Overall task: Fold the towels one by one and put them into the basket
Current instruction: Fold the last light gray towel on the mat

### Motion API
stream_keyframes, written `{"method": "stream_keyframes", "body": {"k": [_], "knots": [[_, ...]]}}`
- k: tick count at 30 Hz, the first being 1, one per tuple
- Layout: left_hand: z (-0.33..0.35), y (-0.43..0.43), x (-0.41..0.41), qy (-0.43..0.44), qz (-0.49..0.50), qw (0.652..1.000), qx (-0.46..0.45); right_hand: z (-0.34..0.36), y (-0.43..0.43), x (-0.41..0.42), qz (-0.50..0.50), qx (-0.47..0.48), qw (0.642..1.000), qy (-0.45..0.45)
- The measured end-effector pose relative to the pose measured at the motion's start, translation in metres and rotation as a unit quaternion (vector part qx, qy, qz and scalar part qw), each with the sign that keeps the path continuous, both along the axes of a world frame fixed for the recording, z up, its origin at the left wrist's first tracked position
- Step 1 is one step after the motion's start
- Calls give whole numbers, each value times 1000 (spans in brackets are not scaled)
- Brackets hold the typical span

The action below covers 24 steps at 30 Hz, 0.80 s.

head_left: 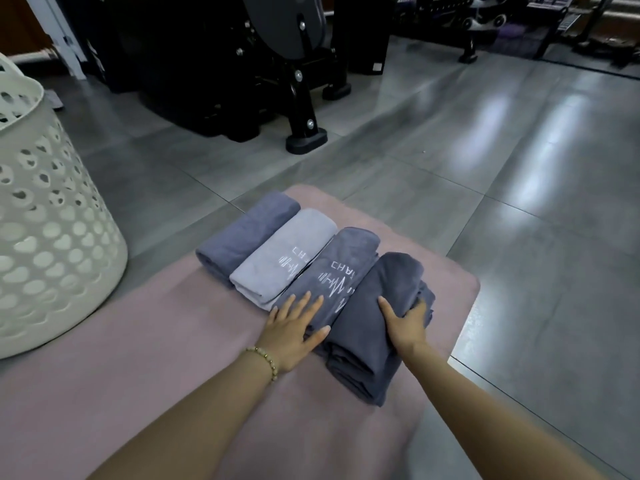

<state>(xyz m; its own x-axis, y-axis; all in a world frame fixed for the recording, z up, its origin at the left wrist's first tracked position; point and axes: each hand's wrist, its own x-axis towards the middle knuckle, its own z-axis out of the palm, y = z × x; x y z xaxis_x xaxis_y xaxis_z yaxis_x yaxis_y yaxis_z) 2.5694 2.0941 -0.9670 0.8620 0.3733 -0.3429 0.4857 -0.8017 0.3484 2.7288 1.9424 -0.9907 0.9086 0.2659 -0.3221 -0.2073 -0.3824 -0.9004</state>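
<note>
The dark grey folded towel (367,327) lies rightmost on a pink soft mat (173,341), gripped by the right hand (405,323) (fingers hidden in its fold). The left hand (294,327) rests flat on the neighbouring grey lettered towel (332,268). A white perforated plastic basket (52,237) stands left, cut off.

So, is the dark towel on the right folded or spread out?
Folded. The dark towel lies as a layered bundle on the pink mat, stacked edges showing at its near end; the right hand grips it.
</note>
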Motion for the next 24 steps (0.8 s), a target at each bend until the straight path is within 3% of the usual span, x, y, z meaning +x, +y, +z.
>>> {"method": "stream_keyframes", "body": {"k": [3,5,9,13,20,24], "knots": [[-1,1,-1,-3,-4,1000,4,17,2,-4,35,-157,955,-247],[-1,1,-2,-11,-4,1000,8,26,6,-7,139,-201,914,-325],[0,-1,-6,-51,2,998,21,20,7,-14,292,-286,871,-273],[5,-1,-22,-68,13,997,34,17,-1,-17,311,-355,851,-231],[22,23,-98,-67,86,993,51,58,25,-56,342,-267,849,-302],[43,49,-174,-82,147,982,85,89,76,-119,421,-207,816,-337]]}}
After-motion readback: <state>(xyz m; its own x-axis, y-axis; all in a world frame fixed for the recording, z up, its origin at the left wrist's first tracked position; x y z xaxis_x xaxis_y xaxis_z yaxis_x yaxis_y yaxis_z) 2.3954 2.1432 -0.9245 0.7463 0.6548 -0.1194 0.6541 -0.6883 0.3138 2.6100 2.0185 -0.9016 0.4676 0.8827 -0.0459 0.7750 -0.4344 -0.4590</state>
